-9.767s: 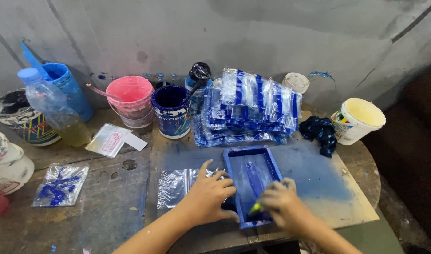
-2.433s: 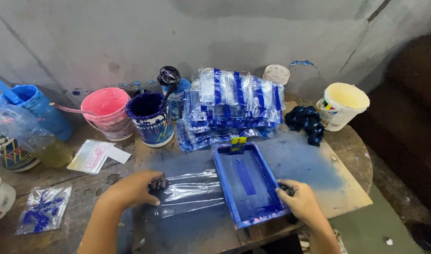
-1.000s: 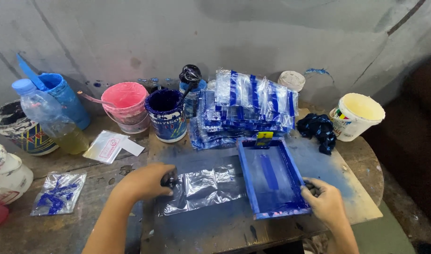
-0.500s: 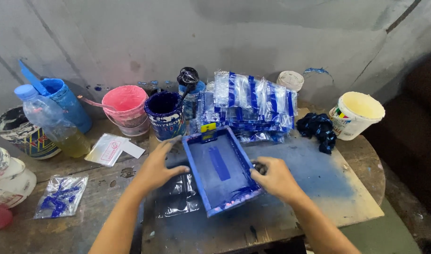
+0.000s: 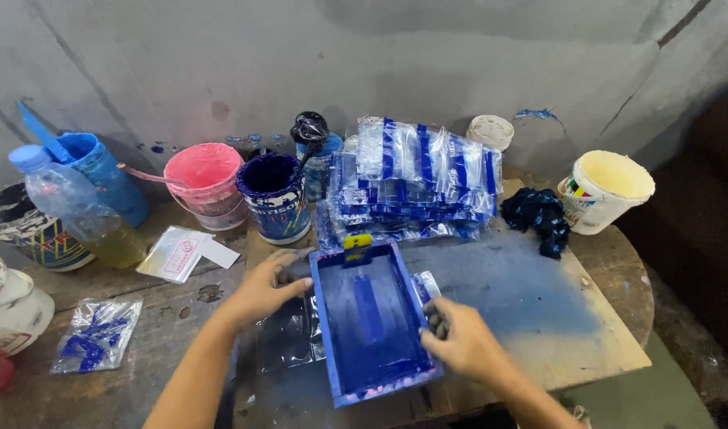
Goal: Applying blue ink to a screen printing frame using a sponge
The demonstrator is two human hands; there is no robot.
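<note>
Gripping blue printing frame [image 5: 372,324] between both: left hand [image 5: 266,287] closed on left edge, right hand [image 5: 461,345] on right.

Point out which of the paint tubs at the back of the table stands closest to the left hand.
The dark blue tub, just beyond the left hand. The pink tub and the cream tub stand farther off.
</note>
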